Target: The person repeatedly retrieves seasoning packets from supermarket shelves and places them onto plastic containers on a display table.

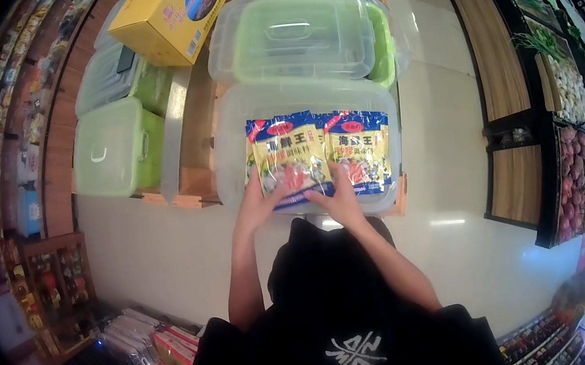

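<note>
Left hand and right hand hold a seasoning packet by its lower corners above a translucent lid. Another packet lies at its three o'clock, a yellow box at eleven, reddish bulbs farther off around three.

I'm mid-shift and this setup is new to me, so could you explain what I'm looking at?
There is no machine here: a person works bare-handed, seen from above by their head-worn camera. On a translucent plastic lid lie printed packets in two groups. The left hand and right hand hold the left group around its lower corners; whether it is lifted is unclear. The right group lies beside it. A yellow box sits farther forward.
</note>
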`<action>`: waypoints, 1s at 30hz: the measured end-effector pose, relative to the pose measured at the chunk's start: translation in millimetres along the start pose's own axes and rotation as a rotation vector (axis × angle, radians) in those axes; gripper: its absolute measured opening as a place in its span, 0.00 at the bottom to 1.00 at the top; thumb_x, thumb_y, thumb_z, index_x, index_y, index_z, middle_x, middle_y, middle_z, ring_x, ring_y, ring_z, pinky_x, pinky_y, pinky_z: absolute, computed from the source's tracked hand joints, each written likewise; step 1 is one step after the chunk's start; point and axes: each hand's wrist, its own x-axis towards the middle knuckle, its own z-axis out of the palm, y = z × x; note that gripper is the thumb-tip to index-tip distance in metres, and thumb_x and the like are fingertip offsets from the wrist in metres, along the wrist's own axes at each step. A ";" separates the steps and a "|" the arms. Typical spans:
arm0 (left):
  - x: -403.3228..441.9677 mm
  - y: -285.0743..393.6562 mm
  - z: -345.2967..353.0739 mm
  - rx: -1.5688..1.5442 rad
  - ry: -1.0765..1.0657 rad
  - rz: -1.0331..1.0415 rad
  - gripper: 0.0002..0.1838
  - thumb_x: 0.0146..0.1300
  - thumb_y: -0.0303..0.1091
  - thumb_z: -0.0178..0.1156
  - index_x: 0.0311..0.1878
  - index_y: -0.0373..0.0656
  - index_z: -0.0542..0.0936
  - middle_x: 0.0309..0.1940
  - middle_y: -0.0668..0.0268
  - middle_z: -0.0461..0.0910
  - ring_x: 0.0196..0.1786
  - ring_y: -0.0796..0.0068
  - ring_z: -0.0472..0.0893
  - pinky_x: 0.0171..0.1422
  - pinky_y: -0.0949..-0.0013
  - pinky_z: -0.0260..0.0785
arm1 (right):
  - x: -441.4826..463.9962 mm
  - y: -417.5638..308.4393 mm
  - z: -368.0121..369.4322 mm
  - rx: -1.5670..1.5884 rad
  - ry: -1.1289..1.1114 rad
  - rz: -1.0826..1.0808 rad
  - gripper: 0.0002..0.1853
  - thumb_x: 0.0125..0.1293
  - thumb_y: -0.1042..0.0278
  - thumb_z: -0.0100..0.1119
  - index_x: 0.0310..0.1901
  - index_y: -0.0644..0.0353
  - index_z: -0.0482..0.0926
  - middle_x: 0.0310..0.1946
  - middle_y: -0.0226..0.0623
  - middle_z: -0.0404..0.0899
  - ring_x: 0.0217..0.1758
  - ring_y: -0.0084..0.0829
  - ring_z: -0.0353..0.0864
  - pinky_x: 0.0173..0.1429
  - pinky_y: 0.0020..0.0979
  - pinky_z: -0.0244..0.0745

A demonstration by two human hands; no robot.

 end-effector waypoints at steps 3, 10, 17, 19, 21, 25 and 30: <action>0.9 3.8 -1.6 0.190 0.121 -0.018 0.40 0.58 0.23 0.64 0.70 0.39 0.52 0.53 0.59 0.73 0.53 0.72 0.75 0.53 0.68 0.73 | -0.8 9.1 12.3 0.051 -0.101 0.271 0.37 0.52 0.71 0.70 0.61 0.69 0.60 0.34 0.43 0.78 0.32 0.28 0.77 0.39 0.29 0.74; -3.8 -15.2 -4.5 0.800 0.304 0.364 0.35 0.59 0.32 0.65 0.66 0.36 0.60 0.54 0.54 0.71 0.56 0.64 0.73 0.57 0.66 0.69 | -17.3 3.5 21.4 -0.171 -0.085 0.120 0.36 0.59 0.60 0.64 0.63 0.68 0.58 0.27 0.50 0.77 0.28 0.45 0.79 0.33 0.40 0.72; 20.8 19.5 8.0 -0.534 0.115 -0.098 0.22 0.69 0.38 0.54 0.62 0.39 0.65 0.58 0.55 0.69 0.62 0.63 0.68 0.64 0.61 0.62 | -31.8 -12.9 12.4 -0.106 -0.212 0.236 0.40 0.61 0.62 0.63 0.68 0.68 0.51 0.25 0.42 0.74 0.27 0.37 0.75 0.34 0.36 0.71; 44.7 -22.0 4.6 -0.920 -0.003 -0.315 0.22 0.72 0.43 0.48 0.64 0.42 0.64 0.60 0.57 0.68 0.65 0.65 0.66 0.65 0.62 0.62 | -43.7 -6.7 4.1 -0.178 -0.271 0.153 0.40 0.62 0.63 0.63 0.69 0.67 0.51 0.25 0.39 0.74 0.28 0.35 0.74 0.36 0.34 0.72; 50.4 -32.3 7.4 -0.861 0.015 -0.325 0.25 0.73 0.48 0.44 0.66 0.43 0.63 0.62 0.57 0.67 0.67 0.64 0.65 0.66 0.61 0.62 | -61.6 -7.4 -5.4 -0.100 -0.294 0.199 0.41 0.62 0.60 0.63 0.69 0.67 0.51 0.27 0.40 0.74 0.30 0.32 0.75 0.38 0.33 0.72; 49.2 -23.6 -7.4 -1.032 -0.088 -0.346 0.25 0.72 0.47 0.43 0.66 0.43 0.64 0.62 0.62 0.68 0.64 0.63 0.67 0.65 0.59 0.62 | -100.0 -4.1 -24.6 -0.046 -0.296 0.318 0.39 0.64 0.58 0.61 0.69 0.66 0.52 0.28 0.40 0.75 0.33 0.30 0.76 0.41 0.31 0.72; 44.6 -40.4 -1.4 -1.105 -0.083 -0.350 0.22 0.71 0.44 0.46 0.64 0.46 0.67 0.52 0.66 0.73 0.54 0.68 0.72 0.59 0.59 0.66 | -141.5 20.5 -45.6 0.000 -0.206 0.345 0.35 0.65 0.56 0.60 0.66 0.65 0.57 0.34 0.39 0.79 0.34 0.29 0.79 0.43 0.31 0.75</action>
